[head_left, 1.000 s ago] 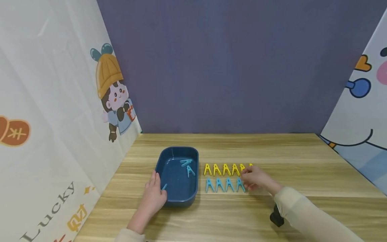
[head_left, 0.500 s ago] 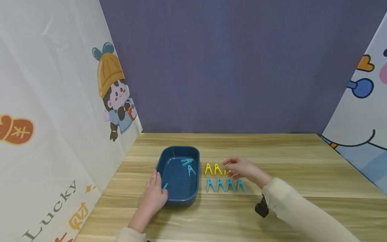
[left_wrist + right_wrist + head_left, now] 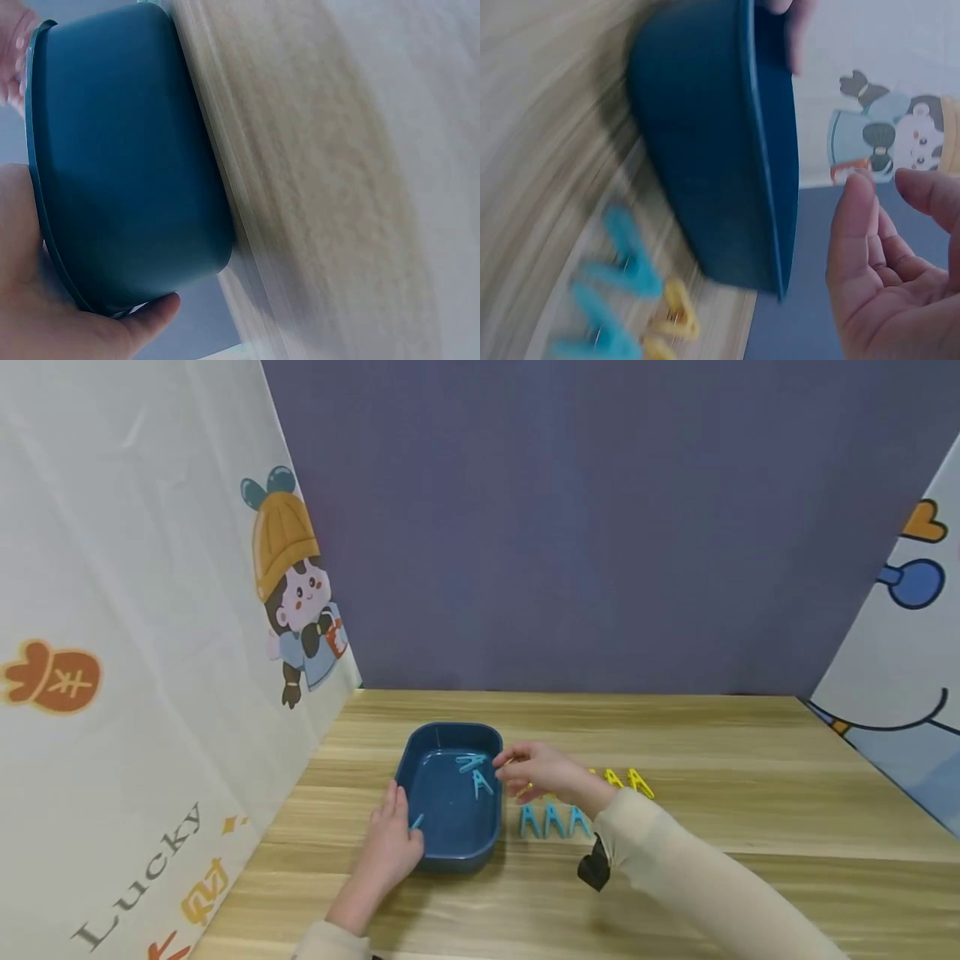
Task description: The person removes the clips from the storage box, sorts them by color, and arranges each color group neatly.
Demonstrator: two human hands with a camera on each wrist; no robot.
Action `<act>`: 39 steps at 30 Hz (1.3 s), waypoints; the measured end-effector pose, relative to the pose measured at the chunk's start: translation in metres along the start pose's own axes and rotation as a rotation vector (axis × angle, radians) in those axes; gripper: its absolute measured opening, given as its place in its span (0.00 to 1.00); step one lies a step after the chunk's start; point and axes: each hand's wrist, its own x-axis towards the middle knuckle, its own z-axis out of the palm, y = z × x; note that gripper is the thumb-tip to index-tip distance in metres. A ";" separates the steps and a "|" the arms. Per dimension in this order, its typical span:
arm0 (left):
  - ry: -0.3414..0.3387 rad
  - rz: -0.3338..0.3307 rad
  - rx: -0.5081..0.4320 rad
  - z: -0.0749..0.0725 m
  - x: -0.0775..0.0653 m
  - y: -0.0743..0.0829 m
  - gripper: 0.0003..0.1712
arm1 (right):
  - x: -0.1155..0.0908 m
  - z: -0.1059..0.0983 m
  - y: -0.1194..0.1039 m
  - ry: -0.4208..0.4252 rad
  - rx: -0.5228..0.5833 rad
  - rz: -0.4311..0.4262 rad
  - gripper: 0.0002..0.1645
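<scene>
My left hand (image 3: 393,835) grips the near-left rim of a dark blue tray (image 3: 453,865); the left wrist view shows this hand (image 3: 45,307) at the tray's edge. Inside lie light blue clothespins (image 3: 482,784), one of them close to my left thumb. My right hand (image 3: 543,770) hovers by the tray's right rim. In the right wrist view its thumb and fingers stand apart, with nothing visible between them. Beneath and beside it are a row of light blue clothespins (image 3: 552,820) and a row of yellow clothespins (image 3: 637,782), both partly hidden by my hand and forearm.
A wood-grain table (image 3: 720,743) carries everything, backed by a plain purple-grey panel (image 3: 570,527). White printed sheets (image 3: 172,610) stand at the left and right sides. A black wrist device (image 3: 594,865) hangs under my right sleeve.
My right hand has travelled left across the clothespin rows to the tray's right rim, uncovering yellow clothespins on the right. My left hand stays on the tray; the view has shifted slightly.
</scene>
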 end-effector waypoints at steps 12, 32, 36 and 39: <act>0.060 0.049 0.009 0.004 0.000 -0.002 0.37 | 0.035 0.050 -0.010 -0.075 0.106 0.056 0.17; 0.038 0.056 0.002 -0.004 -0.002 -0.008 0.37 | 0.061 0.109 0.006 -0.070 0.287 0.240 0.22; 0.025 0.056 -0.004 -0.010 -0.005 -0.011 0.37 | 0.063 0.120 0.006 -0.068 0.287 0.259 0.16; 0.027 0.066 -0.010 -0.013 -0.006 -0.012 0.37 | 0.066 0.128 0.006 -0.060 0.288 0.273 0.12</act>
